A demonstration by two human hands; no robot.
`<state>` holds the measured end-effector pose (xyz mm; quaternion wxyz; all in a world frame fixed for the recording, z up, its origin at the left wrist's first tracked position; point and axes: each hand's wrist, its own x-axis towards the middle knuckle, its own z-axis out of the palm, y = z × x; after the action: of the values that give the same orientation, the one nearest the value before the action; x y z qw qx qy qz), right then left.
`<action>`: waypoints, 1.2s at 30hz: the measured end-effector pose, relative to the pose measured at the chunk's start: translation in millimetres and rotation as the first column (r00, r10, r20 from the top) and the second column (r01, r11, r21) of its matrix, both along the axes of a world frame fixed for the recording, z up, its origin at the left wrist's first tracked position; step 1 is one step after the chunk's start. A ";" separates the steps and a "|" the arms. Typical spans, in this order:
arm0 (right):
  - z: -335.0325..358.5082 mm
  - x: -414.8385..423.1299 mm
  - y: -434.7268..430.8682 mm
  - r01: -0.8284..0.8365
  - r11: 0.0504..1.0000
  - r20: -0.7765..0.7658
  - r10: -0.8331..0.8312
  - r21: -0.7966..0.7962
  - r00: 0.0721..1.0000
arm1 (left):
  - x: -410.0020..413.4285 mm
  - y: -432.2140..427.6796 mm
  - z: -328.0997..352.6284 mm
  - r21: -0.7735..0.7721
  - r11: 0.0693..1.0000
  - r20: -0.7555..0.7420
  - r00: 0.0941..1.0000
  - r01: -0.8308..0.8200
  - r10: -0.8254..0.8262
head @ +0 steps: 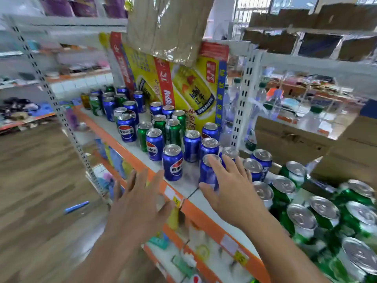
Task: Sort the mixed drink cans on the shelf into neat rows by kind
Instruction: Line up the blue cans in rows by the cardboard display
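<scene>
Nearest, left hand (pixel 138 201) spread wide, empty, before shelf (pixel 130 153) edge. Beyond, mixed cans (pixel 159 127), blue among green, unsorted. Right hand (pixel 230 188) curled round blue can (pixel 207 174). Rightmost, green cans (pixel 302 216) already grouped; task seemingly about half done.

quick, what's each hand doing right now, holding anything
Left hand: open, fingers spread, holding nothing.
Right hand: closed, thumb and fingers round a blue can.
</scene>
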<state>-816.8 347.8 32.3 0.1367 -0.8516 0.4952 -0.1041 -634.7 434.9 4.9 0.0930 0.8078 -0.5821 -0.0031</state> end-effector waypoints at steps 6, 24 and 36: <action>0.1 101.2 -37.7 -0.036 0.999 0.007 0.036 -0.014 0.999 | 100.2 -7.8 7.9 -0.037 0.998 -0.013 0.999 -0.045 0.045; -12.1 223.6 -189.6 0.094 0.993 -0.025 -0.092 0.067 0.995 | 224.1 -161.9 10.1 0.048 0.983 0.034 0.983 0.176 -0.178; -38.4 243.1 -261.1 0.133 0.979 -0.160 -0.107 0.156 0.981 | 233.4 -260.3 -7.4 0.187 0.936 -0.266 0.933 0.298 -0.243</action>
<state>-573.7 86.6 -6.0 0.1626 -0.8112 0.5617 -0.0059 -401.3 174.6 -2.5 0.0694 0.7184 -0.6688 -0.1785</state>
